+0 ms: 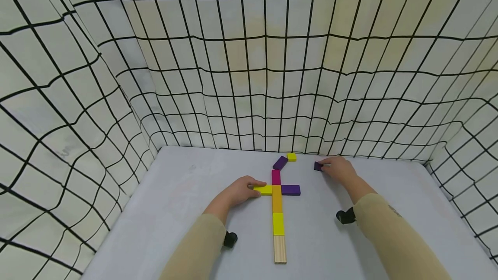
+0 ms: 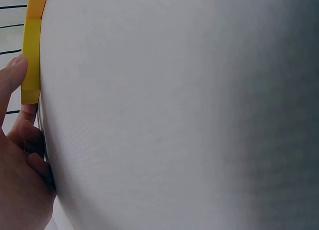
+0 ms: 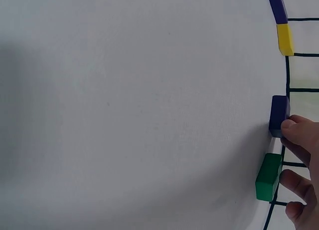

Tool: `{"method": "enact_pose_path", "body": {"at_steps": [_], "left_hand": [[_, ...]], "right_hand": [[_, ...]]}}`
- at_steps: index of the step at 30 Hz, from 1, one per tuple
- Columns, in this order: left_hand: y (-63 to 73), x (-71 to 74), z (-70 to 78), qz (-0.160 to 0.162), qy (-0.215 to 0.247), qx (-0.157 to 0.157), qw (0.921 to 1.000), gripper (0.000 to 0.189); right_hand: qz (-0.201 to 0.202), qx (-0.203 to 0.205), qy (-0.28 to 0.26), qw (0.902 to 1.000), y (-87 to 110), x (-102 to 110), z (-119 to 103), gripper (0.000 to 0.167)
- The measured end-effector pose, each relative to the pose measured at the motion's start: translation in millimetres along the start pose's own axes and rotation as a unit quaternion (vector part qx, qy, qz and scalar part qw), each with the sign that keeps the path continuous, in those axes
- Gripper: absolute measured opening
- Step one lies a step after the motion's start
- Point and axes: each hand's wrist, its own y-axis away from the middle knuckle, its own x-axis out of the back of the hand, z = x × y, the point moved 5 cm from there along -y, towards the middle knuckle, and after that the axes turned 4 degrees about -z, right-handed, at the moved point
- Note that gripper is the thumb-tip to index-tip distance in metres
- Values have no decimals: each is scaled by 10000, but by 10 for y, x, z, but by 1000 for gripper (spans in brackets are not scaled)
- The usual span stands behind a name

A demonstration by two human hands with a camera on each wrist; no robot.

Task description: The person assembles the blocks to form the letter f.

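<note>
Coloured blocks lie end to end on the white table. My left hand (image 1: pixel 240 190) holds a yellow block (image 1: pixel 263 190) between thumb and fingers, its inner end meeting an orange block (image 1: pixel 276 198). To the right of the orange block lies a purple block (image 1: pixel 290 190), and a magenta block (image 1: pixel 276 177) sits at its far end. Beyond that are a slanted purple block (image 1: pixel 280 163) and a small yellow block (image 1: pixel 291 157). Off to the right, my right hand (image 1: pixel 339 169) pinches a dark purple block (image 3: pixel 279 116). Close by its lower fingers, a green block (image 3: pixel 269 177) shows in the right wrist view.
Nearer to me, another yellow block (image 1: pixel 278 224) and a bare wood block (image 1: pixel 280 249) continue the line. A black net (image 1: pixel 266 71) over pale walls stands along the back and sides of the table (image 1: pixel 186 176). Both wrists carry small black cameras (image 1: pixel 230 240).
</note>
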Motion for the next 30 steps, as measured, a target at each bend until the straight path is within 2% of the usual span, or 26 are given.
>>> {"method": "enact_pose_path", "body": {"at_steps": [7,13,18,30], "left_hand": [[9,13,-11,19,29,53,10000,32],[30,23,-16,35,29,69,10000,32],[38,15,-10,10,6,27,10000,32],[-2,-2,-12,8,-44,-13,10000,32]], "right_hand": [[-113,14,-230,9997,-71,-60,-147,32],[-41,55,-377,9993,-152,-118,-300,31],[-63,-166,-763,9969,-216,-183,-381,33],[420,-476,-1454,9873,-227,-216,-429,35]]}}
